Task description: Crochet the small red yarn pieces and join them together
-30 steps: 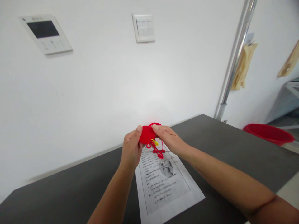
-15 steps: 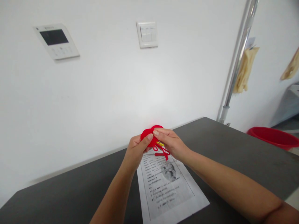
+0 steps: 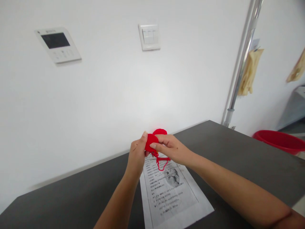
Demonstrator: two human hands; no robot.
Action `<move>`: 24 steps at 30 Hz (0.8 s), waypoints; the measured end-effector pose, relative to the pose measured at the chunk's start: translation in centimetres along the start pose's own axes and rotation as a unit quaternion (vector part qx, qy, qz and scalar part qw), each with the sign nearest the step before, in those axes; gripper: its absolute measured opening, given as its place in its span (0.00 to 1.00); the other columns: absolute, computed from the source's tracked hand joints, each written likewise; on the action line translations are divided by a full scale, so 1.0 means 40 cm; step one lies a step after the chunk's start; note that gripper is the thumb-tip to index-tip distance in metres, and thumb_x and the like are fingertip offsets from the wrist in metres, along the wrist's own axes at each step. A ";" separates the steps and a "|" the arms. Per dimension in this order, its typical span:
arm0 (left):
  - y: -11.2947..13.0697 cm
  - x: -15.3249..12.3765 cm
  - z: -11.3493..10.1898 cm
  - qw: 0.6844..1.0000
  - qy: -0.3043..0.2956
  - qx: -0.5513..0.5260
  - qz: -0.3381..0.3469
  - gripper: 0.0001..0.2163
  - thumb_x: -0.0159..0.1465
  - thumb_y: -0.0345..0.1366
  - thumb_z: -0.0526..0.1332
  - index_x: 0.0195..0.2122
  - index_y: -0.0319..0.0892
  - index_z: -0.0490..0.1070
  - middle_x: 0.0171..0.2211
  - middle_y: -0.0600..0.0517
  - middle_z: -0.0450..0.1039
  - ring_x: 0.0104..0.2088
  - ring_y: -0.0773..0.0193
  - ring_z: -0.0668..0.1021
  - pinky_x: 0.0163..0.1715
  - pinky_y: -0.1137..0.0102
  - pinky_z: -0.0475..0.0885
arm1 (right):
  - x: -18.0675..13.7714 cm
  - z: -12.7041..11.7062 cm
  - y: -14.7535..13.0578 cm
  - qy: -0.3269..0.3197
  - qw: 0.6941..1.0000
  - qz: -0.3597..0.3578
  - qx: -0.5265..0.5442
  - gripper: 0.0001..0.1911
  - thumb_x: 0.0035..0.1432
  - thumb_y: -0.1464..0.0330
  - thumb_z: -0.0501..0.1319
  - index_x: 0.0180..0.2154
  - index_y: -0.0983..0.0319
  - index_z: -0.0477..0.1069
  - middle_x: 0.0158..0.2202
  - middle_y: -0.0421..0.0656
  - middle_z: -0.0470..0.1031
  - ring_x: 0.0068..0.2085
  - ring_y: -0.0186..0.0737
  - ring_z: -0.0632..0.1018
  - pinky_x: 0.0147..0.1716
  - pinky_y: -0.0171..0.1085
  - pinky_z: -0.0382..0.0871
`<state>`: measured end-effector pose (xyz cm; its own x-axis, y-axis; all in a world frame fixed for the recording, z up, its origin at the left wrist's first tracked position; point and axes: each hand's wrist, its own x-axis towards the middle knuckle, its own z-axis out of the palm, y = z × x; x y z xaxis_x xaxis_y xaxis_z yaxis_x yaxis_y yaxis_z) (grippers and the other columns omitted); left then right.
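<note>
A small red rounded piece that looks crocheted (image 3: 151,142) is held between my two hands, above the top of a printed sheet. My left hand (image 3: 138,155) grips its left edge, thumb up along the side. My right hand (image 3: 171,147) pinches its right edge between thumb and fingers. Red yarn (image 3: 161,169) hangs from it in a loop over the paper. Just behind my right fingers shows a second red rounded thing (image 3: 159,131), its kind unclear. A short red stick (image 3: 164,158) lies by the yarn; its ends are hard to make out.
The printed sheet (image 3: 173,203) lies on the dark grey table (image 3: 83,194), which meets the white wall. On the wall are an intercom panel (image 3: 58,44) and a light switch (image 3: 149,37). At the right stand a metal pole (image 3: 244,60), hanging yellowish gloves (image 3: 251,71) and a red basin (image 3: 278,141).
The red piece has been turned in my hands and my left thumb has lifted to its edge. My right fingers have shifted down. The yarn loop hangs lower; the yellow clip is mostly hidden.
</note>
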<state>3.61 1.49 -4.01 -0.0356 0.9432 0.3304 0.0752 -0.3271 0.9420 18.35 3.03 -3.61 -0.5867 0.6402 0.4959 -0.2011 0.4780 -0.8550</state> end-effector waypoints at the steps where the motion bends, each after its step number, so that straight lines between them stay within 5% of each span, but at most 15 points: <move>1: -0.006 0.002 -0.001 1.000 -0.005 -0.013 -0.009 0.29 0.62 0.61 0.56 0.13 0.46 0.56 0.11 0.58 0.52 0.16 0.68 0.57 0.20 0.68 0.54 | 0.000 -0.004 -0.001 -0.003 1.000 0.001 -0.010 0.17 0.65 0.57 0.58 0.31 0.63 0.73 0.30 0.42 0.73 0.33 0.36 0.73 0.37 0.37 0.67; 7: -0.004 0.001 -0.012 0.998 -0.041 0.036 -0.020 0.30 0.60 0.63 0.56 0.12 0.45 0.56 0.11 0.58 0.53 0.16 0.69 0.57 0.19 0.68 0.52 | 0.002 -0.025 -0.007 0.009 0.999 0.048 -0.004 0.21 0.57 0.52 0.65 0.27 0.62 0.67 0.25 0.38 0.68 0.30 0.35 0.70 0.33 0.36 0.65; 11: 0.012 -0.005 -0.006 0.997 -0.065 0.050 0.011 0.30 0.63 0.62 0.53 0.13 0.45 0.56 0.12 0.57 0.55 0.17 0.68 0.58 0.21 0.68 0.55 | 0.001 -0.020 -0.008 0.050 0.998 0.029 -0.025 0.25 0.63 0.48 0.57 0.25 0.61 0.64 0.24 0.38 0.67 0.27 0.34 0.67 0.30 0.35 0.62; 17: 0.023 -0.007 -0.008 0.988 -0.144 0.044 0.013 0.21 0.56 0.51 0.66 0.18 0.43 0.62 0.18 0.56 0.62 0.22 0.67 0.63 0.25 0.70 0.61 | -0.003 -0.008 -0.001 0.124 0.986 0.005 -0.110 0.26 0.67 0.50 0.51 0.25 0.61 0.64 0.24 0.38 0.64 0.27 0.34 0.65 0.29 0.35 0.60; 24: 0.026 -0.006 -0.021 0.986 -0.166 0.033 0.005 0.17 0.57 0.45 0.66 0.18 0.41 0.65 0.17 0.59 0.58 0.21 0.69 0.60 0.25 0.71 0.60 | 0.004 -0.008 0.003 0.101 0.994 0.020 -0.044 0.26 0.65 0.48 0.52 0.24 0.61 0.62 0.22 0.37 0.62 0.25 0.32 0.63 0.27 0.34 0.59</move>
<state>2.87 0.89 -3.06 0.2925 0.9109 0.2909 0.1396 -0.3416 0.9294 18.46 3.38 -3.59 -0.4213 0.7635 0.4894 -0.1054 0.4948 -0.8626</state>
